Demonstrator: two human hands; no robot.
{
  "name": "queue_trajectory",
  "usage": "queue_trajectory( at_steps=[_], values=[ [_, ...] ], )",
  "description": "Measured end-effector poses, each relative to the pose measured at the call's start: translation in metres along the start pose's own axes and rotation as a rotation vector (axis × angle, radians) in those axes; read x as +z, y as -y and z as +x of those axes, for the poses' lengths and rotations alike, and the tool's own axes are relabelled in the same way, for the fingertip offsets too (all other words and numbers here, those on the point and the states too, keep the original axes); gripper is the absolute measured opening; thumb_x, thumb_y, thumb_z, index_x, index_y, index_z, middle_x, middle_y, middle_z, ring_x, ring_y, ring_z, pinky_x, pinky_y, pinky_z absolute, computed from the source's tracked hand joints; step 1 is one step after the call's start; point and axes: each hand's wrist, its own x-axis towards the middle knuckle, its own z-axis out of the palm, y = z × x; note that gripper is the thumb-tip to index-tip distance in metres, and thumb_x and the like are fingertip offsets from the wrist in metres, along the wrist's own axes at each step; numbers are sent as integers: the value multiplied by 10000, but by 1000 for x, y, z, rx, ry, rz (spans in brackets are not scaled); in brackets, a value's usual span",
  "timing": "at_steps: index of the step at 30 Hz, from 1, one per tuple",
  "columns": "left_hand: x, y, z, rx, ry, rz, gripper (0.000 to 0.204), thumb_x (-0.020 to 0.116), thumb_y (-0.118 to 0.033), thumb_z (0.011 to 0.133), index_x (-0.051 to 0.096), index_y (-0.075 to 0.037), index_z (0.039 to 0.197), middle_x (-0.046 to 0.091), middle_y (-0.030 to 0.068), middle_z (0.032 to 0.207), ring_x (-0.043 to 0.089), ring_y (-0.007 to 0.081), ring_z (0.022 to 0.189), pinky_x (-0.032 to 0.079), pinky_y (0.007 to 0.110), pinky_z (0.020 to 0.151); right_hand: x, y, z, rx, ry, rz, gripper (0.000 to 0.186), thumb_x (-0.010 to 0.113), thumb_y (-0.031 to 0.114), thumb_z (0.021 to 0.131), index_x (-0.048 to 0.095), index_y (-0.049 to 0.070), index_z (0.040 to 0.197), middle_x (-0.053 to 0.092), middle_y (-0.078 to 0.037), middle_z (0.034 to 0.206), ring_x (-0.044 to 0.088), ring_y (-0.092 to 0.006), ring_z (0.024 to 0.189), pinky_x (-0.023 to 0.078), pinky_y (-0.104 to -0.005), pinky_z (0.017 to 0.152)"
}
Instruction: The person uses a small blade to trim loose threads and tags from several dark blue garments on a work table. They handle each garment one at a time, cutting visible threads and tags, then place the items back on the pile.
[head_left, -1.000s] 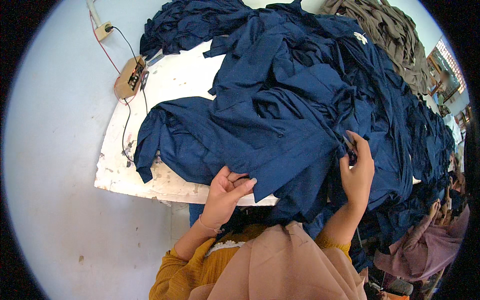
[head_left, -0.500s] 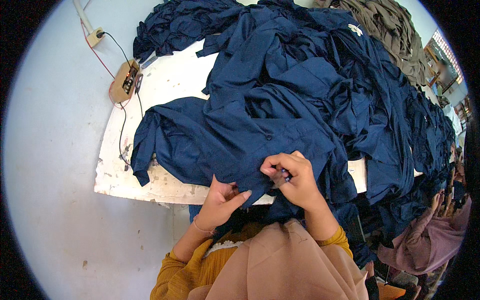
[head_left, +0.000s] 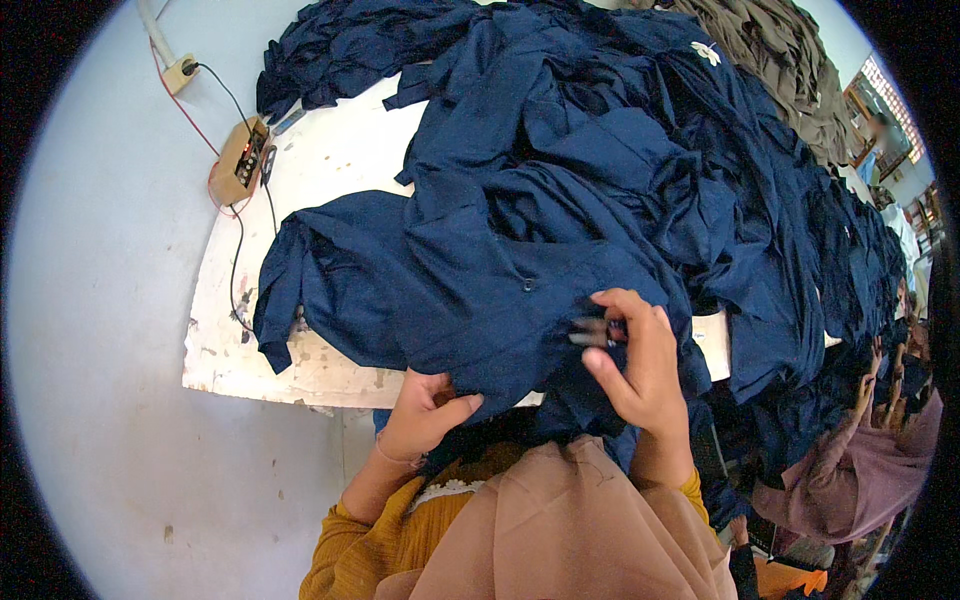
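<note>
A navy blue shirt (head_left: 455, 300) lies spread over the near edge of the table, a small dark button (head_left: 529, 285) showing on its front. At its lower edge, my left hand (head_left: 428, 412) pinches the fabric between thumb and fingers. My right hand (head_left: 645, 365) is over the right part of the shirt, thumb and forefinger apart. Within its curled fingers sits a small pair of thread snips (head_left: 592, 333), the metal blades smeared by motion and pointing left. Whether the blades touch the cloth, I cannot tell.
Heaped navy garments (head_left: 600, 130) cover much of the pale, worn table (head_left: 350, 150). Brown garments (head_left: 780, 60) are piled at the far right. A wooden electrical box (head_left: 240, 165) with cables stands by the left wall. A co-worker's mauve sleeve (head_left: 840, 470) shows at right.
My right hand has moved right, away from my left hand, and its thumb and forefinger have spread. The snips moved with it. My left hand still grips the shirt's edge.
</note>
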Motion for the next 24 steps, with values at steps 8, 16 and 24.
queue_trajectory(
  at_steps=[8, 16, 24],
  values=[
    [-3, -1, -1, -56, 9, -21, 829, 675, 53, 750, 303, -14, 1488, 496, 132, 1429, 517, 247, 1275, 379, 379, 1095, 23, -4, -7, -143, -78, -240, 294, 780, 178, 758, 728, 119, 1041, 611, -17, 800, 562, -184, 681, 350, -321, 618],
    [-5, 13, 0, -37, 45, -201, 981, 659, 83, 653, 241, -35, 1533, 382, 117, 1525, 387, 282, 1393, 289, 413, 1161, 36, -7, -11, -152, -90, -129, 294, 766, 249, 794, 737, 202, 1082, 603, -3, 804, 573, -176, 660, 355, -332, 603],
    [-3, 9, -4, -57, 13, -194, 978, 639, 79, 632, 258, -37, 1525, 438, 116, 1481, 452, 283, 1349, 337, 401, 1130, 40, -8, -13, -114, -125, -38, 292, 777, 221, 777, 742, 197, 1066, 598, 3, 781, 564, -172, 637, 339, -324, 584]
  ],
)
